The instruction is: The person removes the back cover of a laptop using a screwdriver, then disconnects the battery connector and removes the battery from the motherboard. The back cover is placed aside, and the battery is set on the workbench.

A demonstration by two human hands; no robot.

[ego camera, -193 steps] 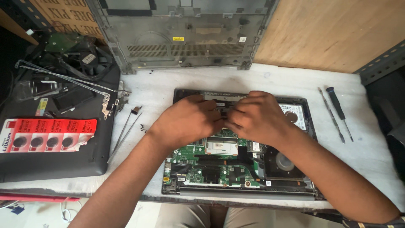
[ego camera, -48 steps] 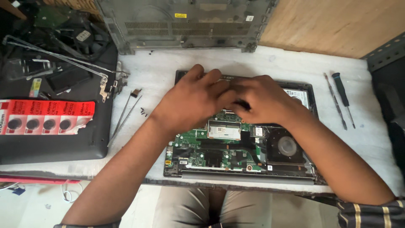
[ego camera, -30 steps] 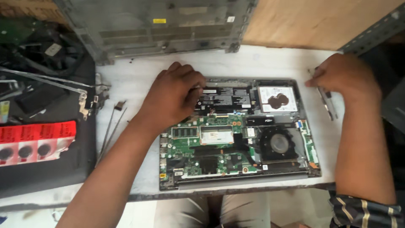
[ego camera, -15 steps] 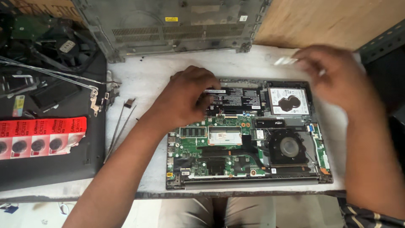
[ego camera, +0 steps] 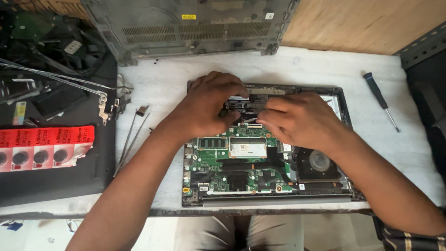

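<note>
The open laptop base (ego camera: 267, 153) lies flat at the desk's (ego camera: 162, 88) centre, rigid but studded with fragile board parts; its frame edges look safest to hold. At its twelve o'clock edge, the left hand (ego camera: 209, 107) and right hand (ego camera: 297, 118) pinch narrowly on a small dark component (ego camera: 246, 104), probably light and delicate.

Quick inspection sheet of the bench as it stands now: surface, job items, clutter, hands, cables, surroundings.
Surface: pale worktop, scuffed.
Job's things: opened laptop base, green board and fan exposed.
Clutter: screwdriver right; thin metal rods, hinge bracket, red coin-cell card left.
Grippers: left hand and right hand both on the base's upper middle.
Cables: nothing clearly seen.
Surroundings: removed grey cover leaning behind; wooden panel.
</note>
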